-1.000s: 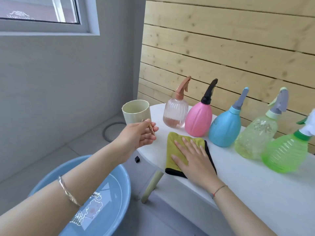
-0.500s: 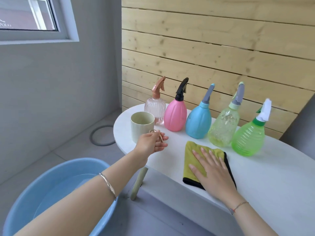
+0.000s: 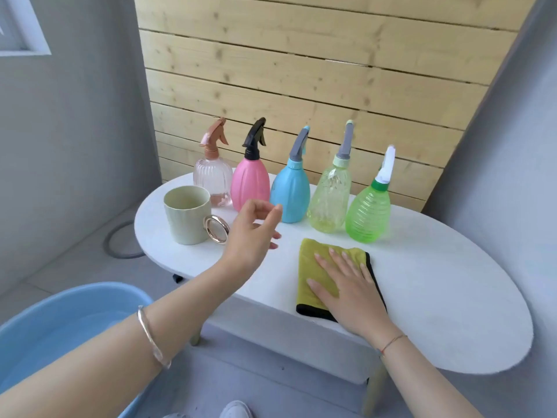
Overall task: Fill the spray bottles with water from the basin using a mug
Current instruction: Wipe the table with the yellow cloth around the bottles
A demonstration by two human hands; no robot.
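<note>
A pale green mug [image 3: 187, 215] with a gold ring handle stands on the left end of the white oval table [image 3: 437, 285]. My left hand [image 3: 253, 233] hovers just right of the handle, fingers loose and holding nothing. My right hand [image 3: 346, 282] lies flat on a yellow cloth [image 3: 313, 257] with a black edge. Behind them stand several spray bottles in a row: clear pink [image 3: 212, 179], pink [image 3: 250, 182], blue [image 3: 291, 191], pale yellow-green [image 3: 330, 200] and bright green [image 3: 369, 212]. A blue basin [image 3: 60, 315] with water sits on the floor at lower left.
A wooden plank wall [image 3: 301, 70] rises right behind the bottles. Grey walls flank both sides. A grey ring [image 3: 120, 239] lies on the floor left of the table. The table's right half is bare. My shoe tip [image 3: 235, 411] shows at the bottom edge.
My left hand set the mug down on the table and let go of its handle, drawing off to the right. My right hand stayed flat on the cloth. The view shifted right.
</note>
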